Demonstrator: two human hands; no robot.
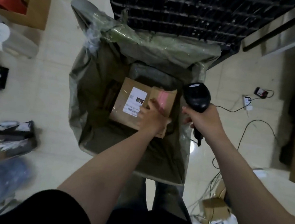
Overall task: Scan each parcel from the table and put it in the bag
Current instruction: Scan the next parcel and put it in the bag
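Left hand is down inside the bag, fingers bent over the near edge of the small parcel and gripping it. I judge this is the set-down step, with the parcel low in the bag's middle so it lands flat rather than dropped.

The small parcel sits against the right side of a larger box already at the bag's bottom.

Right hand is wrapped fully around the scanner handle and held over the bag's right rim, head pointing away from me. This keeps it clear of the opening, with its cable trailing outside the bag.

Writing:
- The white label on the larger box shows "150" in a dark block, plus barcodes. The rest is too small to read.
- The pink patch on the small parcel has nothing legible.
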